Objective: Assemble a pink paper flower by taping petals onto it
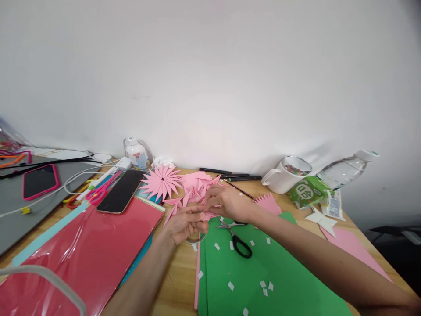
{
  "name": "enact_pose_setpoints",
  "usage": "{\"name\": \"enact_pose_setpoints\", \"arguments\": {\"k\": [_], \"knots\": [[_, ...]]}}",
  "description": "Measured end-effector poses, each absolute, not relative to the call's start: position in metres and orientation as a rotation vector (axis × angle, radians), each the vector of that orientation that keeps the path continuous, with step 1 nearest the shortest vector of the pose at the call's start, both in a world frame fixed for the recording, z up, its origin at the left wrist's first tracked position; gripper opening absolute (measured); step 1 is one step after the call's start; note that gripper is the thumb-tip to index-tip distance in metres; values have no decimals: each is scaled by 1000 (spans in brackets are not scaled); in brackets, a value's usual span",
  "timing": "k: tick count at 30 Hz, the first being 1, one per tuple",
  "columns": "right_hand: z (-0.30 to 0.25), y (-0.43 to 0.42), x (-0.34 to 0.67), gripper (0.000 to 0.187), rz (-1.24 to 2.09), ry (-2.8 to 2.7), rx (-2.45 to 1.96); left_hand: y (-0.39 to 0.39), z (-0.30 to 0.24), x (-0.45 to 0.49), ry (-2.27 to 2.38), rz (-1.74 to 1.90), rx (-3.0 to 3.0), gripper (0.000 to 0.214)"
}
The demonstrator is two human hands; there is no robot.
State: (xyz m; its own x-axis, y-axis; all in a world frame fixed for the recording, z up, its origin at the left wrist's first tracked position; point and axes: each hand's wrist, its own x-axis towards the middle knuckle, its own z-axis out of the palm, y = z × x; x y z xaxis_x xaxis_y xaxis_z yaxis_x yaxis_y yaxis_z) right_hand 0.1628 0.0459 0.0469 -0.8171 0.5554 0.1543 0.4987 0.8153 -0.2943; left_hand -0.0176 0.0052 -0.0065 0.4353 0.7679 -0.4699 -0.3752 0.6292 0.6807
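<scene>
My left hand (188, 224) is palm up with curled fingers, its thumb and forefinger closed on a piece of folded pink paper (209, 216). My right hand (228, 202) comes over from the right, its fingertips pinched together at the left fingertips; whatever they grip is hidden. Just behind the hands lie several folded pink paper points (194, 186) and a spiky pink paper flower (162, 179). Below the right hand, black-handled scissors (241, 246) rest on green paper (243, 276) among small white squares (231, 286). Partly under the left hand shows a clear roll of tape (196, 239).
To the left are a phone (121, 193), pink scissors (101, 188), red sheets (112, 241) and a white bottle (137, 153). Black pens (241, 178) lie along the wall. On the right stand a white mug (283, 177), a green packet (309, 192) and a tilted water bottle (344, 171).
</scene>
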Motion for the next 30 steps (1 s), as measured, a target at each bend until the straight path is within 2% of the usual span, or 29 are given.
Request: {"name": "enact_pose_setpoints", "arguments": {"k": [11, 30], "knots": [[63, 39, 157, 9, 177, -2933, -913, 5, -8, -19, 801, 736, 546, 24], [65, 40, 152, 19, 151, -3048, -917, 4, -5, -18, 822, 729, 599, 31]]}}
